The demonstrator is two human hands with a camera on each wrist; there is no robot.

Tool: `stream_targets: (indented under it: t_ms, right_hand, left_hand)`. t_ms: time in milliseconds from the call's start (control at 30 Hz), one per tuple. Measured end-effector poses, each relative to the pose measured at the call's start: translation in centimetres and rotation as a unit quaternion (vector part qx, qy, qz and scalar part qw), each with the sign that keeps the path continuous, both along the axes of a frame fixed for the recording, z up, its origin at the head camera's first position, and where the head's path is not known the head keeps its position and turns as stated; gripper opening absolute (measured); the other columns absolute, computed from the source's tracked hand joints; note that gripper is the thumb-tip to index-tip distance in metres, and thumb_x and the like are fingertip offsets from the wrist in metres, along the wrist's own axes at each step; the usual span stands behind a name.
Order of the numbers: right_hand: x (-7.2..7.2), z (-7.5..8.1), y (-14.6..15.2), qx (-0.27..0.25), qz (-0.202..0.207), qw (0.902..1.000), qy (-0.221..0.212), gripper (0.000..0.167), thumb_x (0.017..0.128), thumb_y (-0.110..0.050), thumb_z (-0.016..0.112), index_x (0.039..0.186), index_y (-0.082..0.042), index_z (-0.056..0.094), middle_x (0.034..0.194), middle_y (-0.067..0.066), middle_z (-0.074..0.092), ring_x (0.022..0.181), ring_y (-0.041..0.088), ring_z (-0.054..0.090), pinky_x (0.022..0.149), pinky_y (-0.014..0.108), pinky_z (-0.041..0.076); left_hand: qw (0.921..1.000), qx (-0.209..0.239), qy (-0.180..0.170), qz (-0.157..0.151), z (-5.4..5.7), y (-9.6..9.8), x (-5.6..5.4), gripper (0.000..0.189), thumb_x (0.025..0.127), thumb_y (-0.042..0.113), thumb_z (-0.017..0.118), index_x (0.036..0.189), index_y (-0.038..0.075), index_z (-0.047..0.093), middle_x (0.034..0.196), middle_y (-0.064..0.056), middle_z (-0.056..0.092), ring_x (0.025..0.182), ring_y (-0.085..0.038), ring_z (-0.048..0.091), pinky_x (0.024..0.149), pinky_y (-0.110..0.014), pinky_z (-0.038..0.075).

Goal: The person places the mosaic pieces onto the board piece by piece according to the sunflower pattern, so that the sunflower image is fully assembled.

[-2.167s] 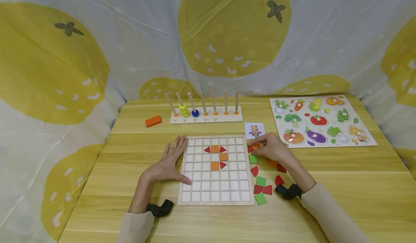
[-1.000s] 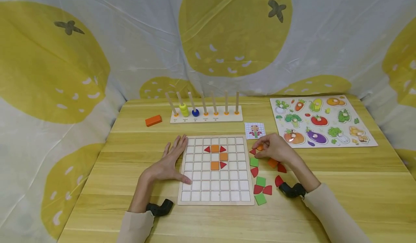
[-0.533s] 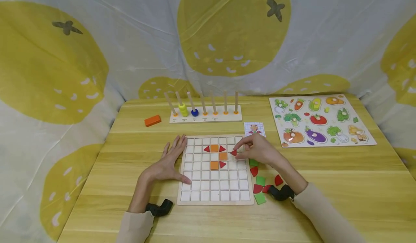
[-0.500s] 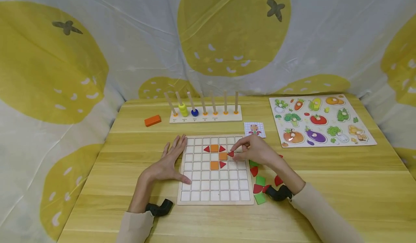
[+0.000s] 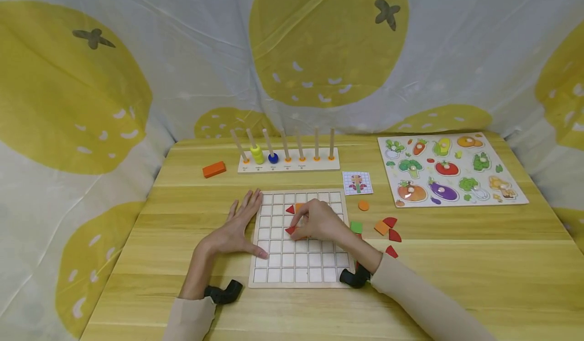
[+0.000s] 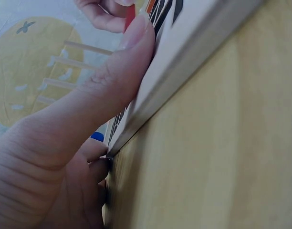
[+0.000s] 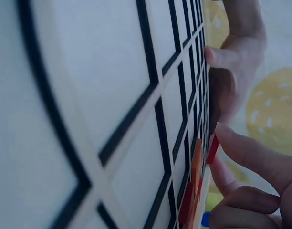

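My left hand (image 5: pixel 234 229) rests with fingers spread along the left side of the white grid board (image 5: pixel 301 285); its thumb lies over the rim. In the left wrist view that thumb (image 6: pixel 112 78) presses along the board's edge. Thumb and fingers of my right hand (image 5: pixel 321 222) pinch a red triangle tile (image 5: pixel 289 230) over the board's middle, left of a mostly covered orange square. The right wrist view shows the pinched red tile (image 7: pixel 213 149) held off the board, near an orange tile (image 7: pixel 196 160). Another red triangle (image 5: pixel 290 209) sits in an upper cell.
Right of the board lie an orange disc (image 5: pixel 363 205), a green square (image 5: pixel 356 227), an orange square (image 5: pixel 381 228) and red quarter-round tiles (image 5: pixel 394 235). A pattern card (image 5: pixel 358 183), peg stand (image 5: pixel 289 165), orange block (image 5: pixel 214 169) and vegetable puzzle (image 5: pixel 451 171) stand farther back.
My right hand has picked up the red triangle tile from beside the board and carried it left across the grid to the middle. The left hand has stayed in place.
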State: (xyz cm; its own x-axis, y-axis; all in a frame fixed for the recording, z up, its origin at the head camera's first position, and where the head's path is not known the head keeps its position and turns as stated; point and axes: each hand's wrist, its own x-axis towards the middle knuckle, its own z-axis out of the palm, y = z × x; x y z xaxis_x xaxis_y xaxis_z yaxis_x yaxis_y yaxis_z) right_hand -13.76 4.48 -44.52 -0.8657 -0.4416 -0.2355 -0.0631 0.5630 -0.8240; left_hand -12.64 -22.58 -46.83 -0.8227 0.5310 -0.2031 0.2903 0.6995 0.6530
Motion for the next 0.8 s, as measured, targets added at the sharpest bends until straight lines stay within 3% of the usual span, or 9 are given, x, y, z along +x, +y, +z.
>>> stream_targets:
  t_ms: [233,567,800]
  right_hand:
    - [0.09,-0.43,-0.72,0.022,0.006,0.9997,0.009,0.019,0.071,-0.015,0.095,0.08,-0.014,0.078,0.063,-0.001,0.058,0.058,0.011,0.05,0.052,0.023,0.037]
    - [-0.12,-0.45,-0.51,-0.023,0.017,0.9996,0.0,0.015,0.073,-0.007,0.092,0.083,-0.012,0.082,0.06,-0.003,0.056,0.054,0.008,0.045,0.049,0.02,0.033]
    - [-0.22,-0.48,-0.56,-0.026,0.019,0.9995,-0.003,0.01,0.076,-0.006,0.09,0.082,-0.01,0.083,0.059,-0.002,0.058,0.051,0.008,0.045,0.048,0.021,0.032]
  left_hand:
    - [1.0,0.0,0.0,0.002,-0.02,-0.01,0.04,0.148,0.066,0.045,0.097,0.166,0.006,-0.005,0.175,-0.011,-0.014,0.161,-0.034,-0.019,0.126,-0.063,-0.015]
    - [1.0,-0.002,-0.001,0.003,-0.07,0.02,0.0,0.148,0.066,0.045,0.097,0.166,0.007,-0.005,0.175,-0.011,-0.014,0.162,-0.033,-0.018,0.127,-0.062,-0.014]
    - [1.0,0.0,-0.002,0.002,-0.01,0.02,-0.02,0.148,0.066,0.044,0.097,0.166,0.006,-0.005,0.175,-0.011,-0.014,0.161,-0.034,-0.019,0.127,-0.062,-0.015]
